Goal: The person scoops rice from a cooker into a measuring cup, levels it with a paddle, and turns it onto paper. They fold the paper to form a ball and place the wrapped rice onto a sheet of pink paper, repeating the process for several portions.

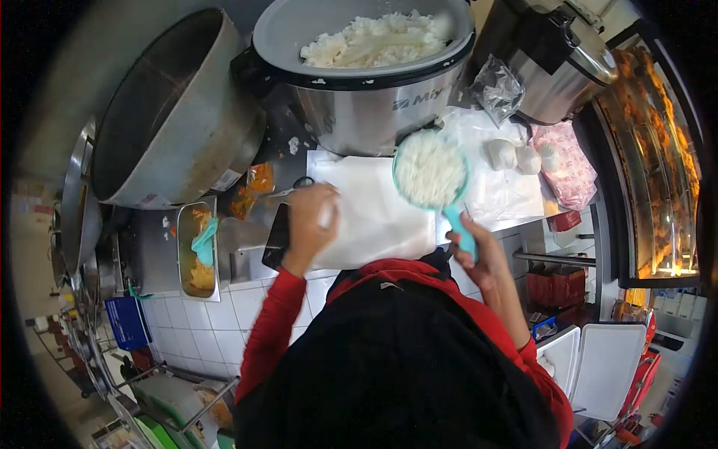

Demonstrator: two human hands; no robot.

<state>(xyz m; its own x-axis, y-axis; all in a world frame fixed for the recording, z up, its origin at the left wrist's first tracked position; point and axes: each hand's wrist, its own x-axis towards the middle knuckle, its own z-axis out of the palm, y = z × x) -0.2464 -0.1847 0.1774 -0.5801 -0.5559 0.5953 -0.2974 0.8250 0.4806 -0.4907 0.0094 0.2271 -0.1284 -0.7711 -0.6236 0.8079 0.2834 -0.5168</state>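
Note:
My right hand (481, 253) is closed round the handle of a turquoise scoop (462, 233). White rice (430, 170) fills its round bowl, slightly smeared by motion, above the right side of a stack of white paper sheets (366, 217). Over the left edge of that stack is my left hand (310, 221), its fingers curled in, with a bit of white between thumb and fingers that I cannot make out. Behind the paper stands a large open rice cooker (351, 112) with cooked rice (374, 41) inside.
Left are a big metal pot (161, 142) and a steel pan (183, 262) of yellow food with turquoise tongs (203, 241). Several white wrapped bundles (502, 155) sit on the right, near pink printed paper (565, 168). A lit glass display case (651, 172) borders the far right.

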